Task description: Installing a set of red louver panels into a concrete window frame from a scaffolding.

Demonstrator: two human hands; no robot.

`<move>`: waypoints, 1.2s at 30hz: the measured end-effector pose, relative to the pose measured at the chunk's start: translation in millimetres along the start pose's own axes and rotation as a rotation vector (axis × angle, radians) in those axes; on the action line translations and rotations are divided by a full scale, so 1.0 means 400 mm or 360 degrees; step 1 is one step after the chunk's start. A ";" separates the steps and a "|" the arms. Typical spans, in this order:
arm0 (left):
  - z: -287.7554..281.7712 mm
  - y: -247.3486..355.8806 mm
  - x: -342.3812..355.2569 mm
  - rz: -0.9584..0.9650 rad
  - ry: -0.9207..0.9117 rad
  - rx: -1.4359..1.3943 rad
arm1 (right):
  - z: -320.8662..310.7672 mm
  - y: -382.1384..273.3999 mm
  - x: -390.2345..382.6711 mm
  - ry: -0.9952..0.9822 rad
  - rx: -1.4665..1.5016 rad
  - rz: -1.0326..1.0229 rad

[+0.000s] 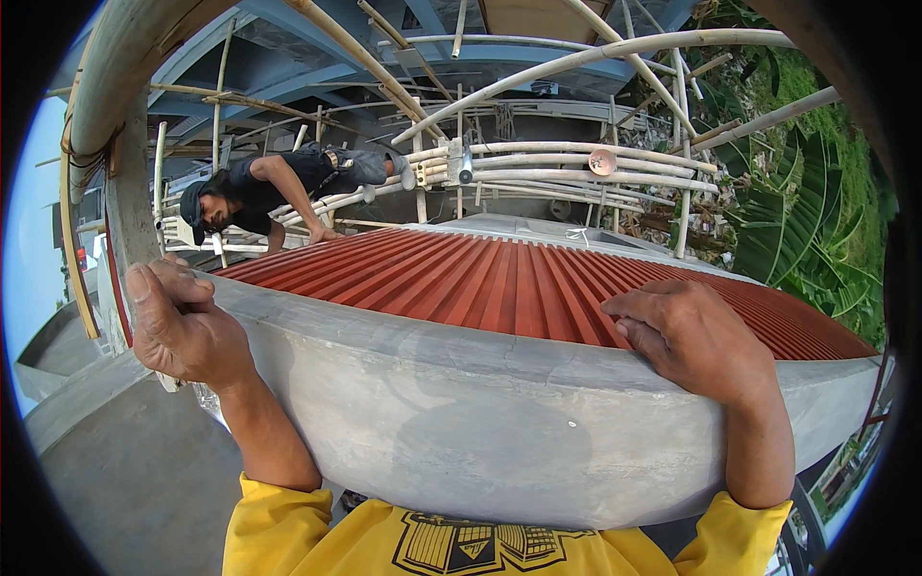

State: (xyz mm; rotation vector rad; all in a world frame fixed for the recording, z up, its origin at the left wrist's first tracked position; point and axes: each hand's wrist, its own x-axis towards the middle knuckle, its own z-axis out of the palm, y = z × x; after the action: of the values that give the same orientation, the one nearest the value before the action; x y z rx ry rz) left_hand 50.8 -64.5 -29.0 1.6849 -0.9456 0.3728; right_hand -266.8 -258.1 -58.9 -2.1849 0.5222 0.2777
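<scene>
My left hand (189,331) is raised at the left end of the grey concrete wall (480,413), its fingers curled in and pressed to the thumb. Anything inside that pinch is hidden. At the wall's right side, my right hand (696,336) reaches over the top edge, palm down, with bent fingers slightly apart. Its fingertips are over or against the red corrugated roofing sheet (519,283); contact is unclear. Ribs of the sheet run away from the wall, along whose far side it lies.
Beyond the sheet, a person (288,187) in dark clothes and a cap leans with a hand at its far left edge. Bamboo scaffolding (576,154) crosses the back, bearing a round reddish pan (602,162). A concrete post (134,202) stands left; banana leaves (792,216) grow right.
</scene>
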 end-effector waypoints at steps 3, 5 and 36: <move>0.003 0.000 -0.002 -0.0004 -0.0003 0.0036 | -0.004 -0.006 0.002 -0.0021 0.0013 0.0055; 0.005 0.001 -0.002 0.0001 0.0005 0.0057 | -0.004 -0.005 0.001 -0.0026 0.0014 0.0055; 0.012 0.009 -0.001 -0.0007 -0.0007 0.0066 | -0.003 0.001 -0.001 -0.0005 0.0017 0.0028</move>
State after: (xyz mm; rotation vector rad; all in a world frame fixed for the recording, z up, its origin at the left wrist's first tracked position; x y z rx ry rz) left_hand 46.9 -68.9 -28.4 1.7259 -0.9433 0.3886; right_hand -267.4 -259.2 -58.5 -2.1705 0.5400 0.2871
